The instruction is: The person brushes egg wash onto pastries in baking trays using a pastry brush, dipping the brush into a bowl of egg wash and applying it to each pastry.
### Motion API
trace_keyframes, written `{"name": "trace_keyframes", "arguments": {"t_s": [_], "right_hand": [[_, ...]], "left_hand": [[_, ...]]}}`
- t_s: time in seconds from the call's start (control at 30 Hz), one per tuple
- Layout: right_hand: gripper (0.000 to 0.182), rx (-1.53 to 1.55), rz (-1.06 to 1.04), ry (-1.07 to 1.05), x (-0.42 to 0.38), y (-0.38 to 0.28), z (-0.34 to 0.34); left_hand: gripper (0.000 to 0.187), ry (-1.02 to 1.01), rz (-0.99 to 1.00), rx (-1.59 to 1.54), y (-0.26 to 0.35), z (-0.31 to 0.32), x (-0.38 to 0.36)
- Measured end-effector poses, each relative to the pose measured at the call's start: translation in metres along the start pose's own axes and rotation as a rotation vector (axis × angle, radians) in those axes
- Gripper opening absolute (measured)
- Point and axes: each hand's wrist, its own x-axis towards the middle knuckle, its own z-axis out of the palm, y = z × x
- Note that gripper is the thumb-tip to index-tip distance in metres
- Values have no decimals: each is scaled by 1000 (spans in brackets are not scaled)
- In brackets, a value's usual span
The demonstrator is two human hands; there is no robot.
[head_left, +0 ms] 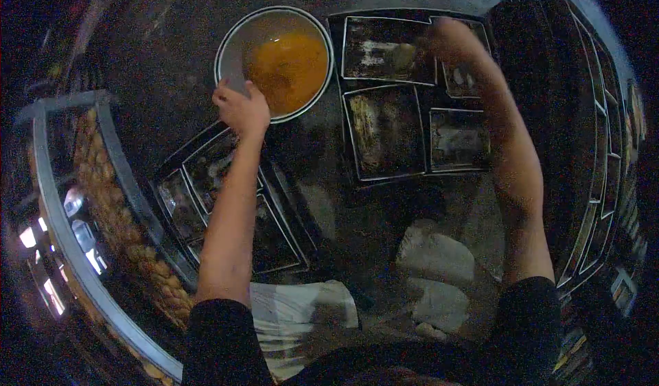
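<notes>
My left hand (241, 108) is at the lower left rim of a round metal bowl (237, 32), its fingers bent over the edge. Orange-yellow stuff (292, 63) lies in the bowl's right part. To the right, my right hand (446, 39) is over a dark tray of framed compartments (384, 131), near its top right part. Motion and dim light blur its fingers, and what it holds, if anything, cannot be made out. A brownish smear (403, 56) shows in the upper left compartment beside it.
Another dark compartmented tray (278, 238) lies below the bowl. On the left stands a metal-framed case (58, 180) with rows of brown baked-looking pieces (130, 214). Stacked dark trays (549, 111) rise at the right. White cloth (302, 310) and pale sacks (436, 255) are near my body.
</notes>
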Motion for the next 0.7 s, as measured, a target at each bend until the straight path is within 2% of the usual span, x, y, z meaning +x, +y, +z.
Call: {"name": "trace_keyframes", "arguments": {"t_s": [0.07,0.17,0.23,0.3,0.37,0.4,0.57,0.7], "right_hand": [[26,147,36,91,-14,-11,-37],[29,503,-309,297,-22,-39,-54],[28,424,-385,181,-22,-80,-56],[28,168,-402,136,-5,-124,-29],[27,102,-342,59,-3,-162,-20],[25,107,-337,87,2,-173,-7],[20,89,-337,164,34,-187,46],[23,56,-305,170,31,-174,21]], "left_hand": [[48,-13,-19,-1,1,-2,0],[48,-39,-32,-27,4,-8,0],[48,-33,-16,-32,3,-9,0],[48,-3,21,-12,-4,-3,0],[48,14,33,-9,-4,-3,0],[48,19,36,-10,-4,-4,0],[47,-19,-22,-69,-4,-4,1],[47,31,-7,-62,-2,0,0]]}}
